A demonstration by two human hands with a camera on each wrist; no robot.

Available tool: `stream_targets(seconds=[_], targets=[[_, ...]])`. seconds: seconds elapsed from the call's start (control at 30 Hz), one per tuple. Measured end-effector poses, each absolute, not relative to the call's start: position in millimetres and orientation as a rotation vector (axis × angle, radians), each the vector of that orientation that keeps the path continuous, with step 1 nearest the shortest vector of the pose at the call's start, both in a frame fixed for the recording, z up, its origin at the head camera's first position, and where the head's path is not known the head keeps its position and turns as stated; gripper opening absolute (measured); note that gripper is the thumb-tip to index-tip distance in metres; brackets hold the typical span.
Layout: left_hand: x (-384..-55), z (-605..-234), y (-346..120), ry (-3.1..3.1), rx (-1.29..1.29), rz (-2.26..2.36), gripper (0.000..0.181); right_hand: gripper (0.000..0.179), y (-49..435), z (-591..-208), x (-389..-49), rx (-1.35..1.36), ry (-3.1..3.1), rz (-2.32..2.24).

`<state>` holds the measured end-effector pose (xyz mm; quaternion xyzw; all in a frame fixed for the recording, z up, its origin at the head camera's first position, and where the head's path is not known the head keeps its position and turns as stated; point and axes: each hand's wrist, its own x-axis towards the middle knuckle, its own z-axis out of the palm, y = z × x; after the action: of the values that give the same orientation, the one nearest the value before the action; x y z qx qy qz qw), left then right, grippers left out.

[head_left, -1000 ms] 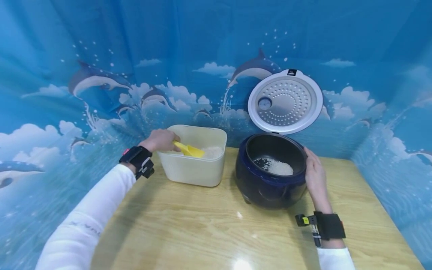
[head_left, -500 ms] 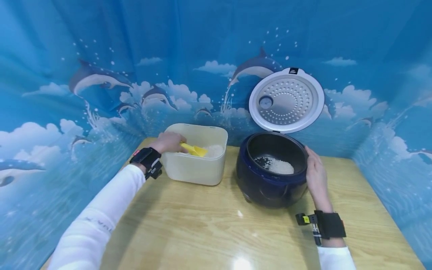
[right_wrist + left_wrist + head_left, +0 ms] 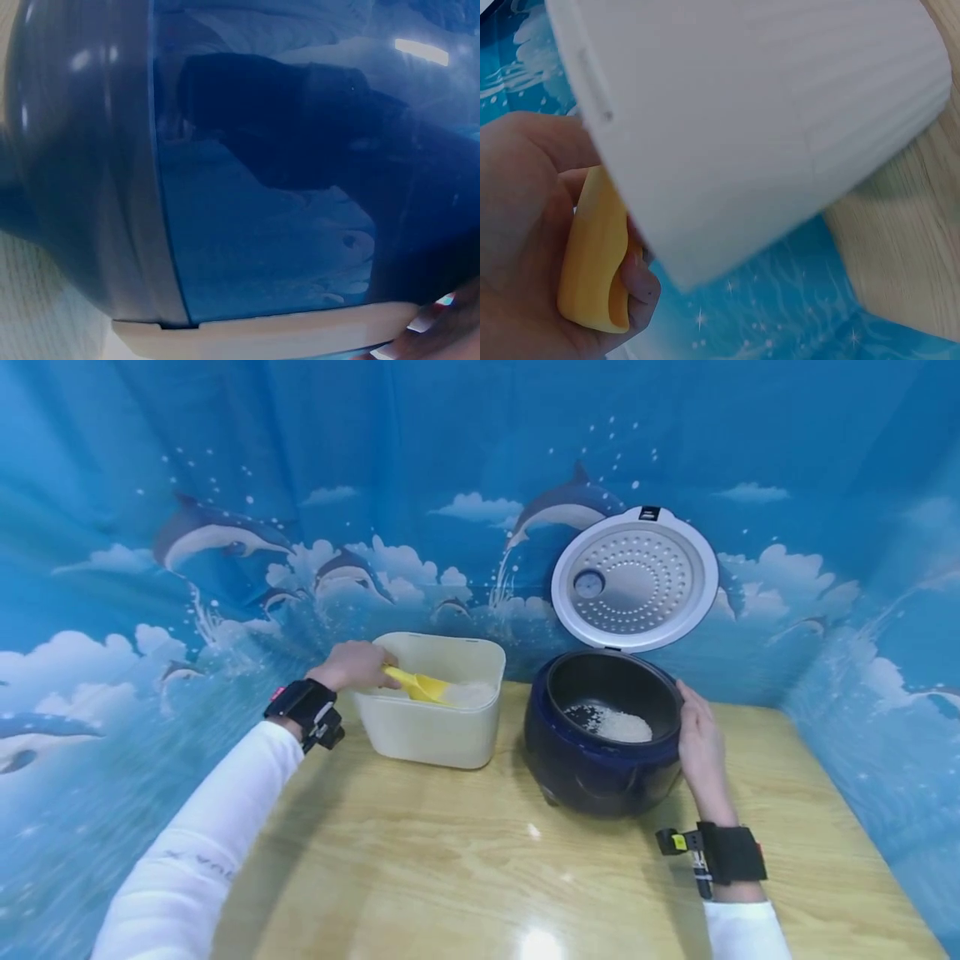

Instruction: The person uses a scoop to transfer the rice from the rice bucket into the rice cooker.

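Observation:
My left hand grips the handle of a yellow scoop over the left rim of a cream bin. White rice lies in the bin, and the scoop's front edge meets it. In the left wrist view, the fingers curl round the hollow scoop handle beside the bin's outer wall. My right hand rests against the right side of a dark blue rice cooker, fingers extended along its rim. Some rice sits in the cooker's black pot.
The cooker's silver lid stands raised at the back. Bin and cooker stand side by side on a wooden table. A blue dolphin-print curtain hangs behind and along the sides.
My left hand dipped rightward into the bin with the scoop, then drew back left. Rice now shows at the scoop's front. My right hand has stayed against the cooker.

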<state>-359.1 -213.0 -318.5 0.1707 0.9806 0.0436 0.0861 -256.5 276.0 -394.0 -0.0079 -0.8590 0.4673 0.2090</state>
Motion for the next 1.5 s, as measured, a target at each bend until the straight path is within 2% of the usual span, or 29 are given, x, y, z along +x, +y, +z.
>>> stream_targets(seconds=[0.23,0.4,0.5,0.83,1.17,1.5], targets=[[-355,-308,-231,2.933,0.444,0.216,0.037,0.052,279,-389,-259,-0.027,-2.397,1.294],[-347,-307,-244,2.958,0.400,0.295,0.043,0.053,278,-390,-260,-0.031,-2.394,1.293],[-340,-310,-252,2.974,0.385,0.358,0.048,0.053,279,-393,-260,-0.040,-2.393,1.290],[-325,-323,-272,3.031,0.371,0.660,0.043,0.052,281,-392,-259,-0.054,-2.391,1.317],[-312,-336,-273,2.980,0.307,0.866,0.051,0.052,280,-393,-258,-0.061,-2.370,1.311],[-301,-320,-258,2.975,0.359,0.944,0.043,0.053,277,-394,-258,-0.038,-2.385,1.310]])
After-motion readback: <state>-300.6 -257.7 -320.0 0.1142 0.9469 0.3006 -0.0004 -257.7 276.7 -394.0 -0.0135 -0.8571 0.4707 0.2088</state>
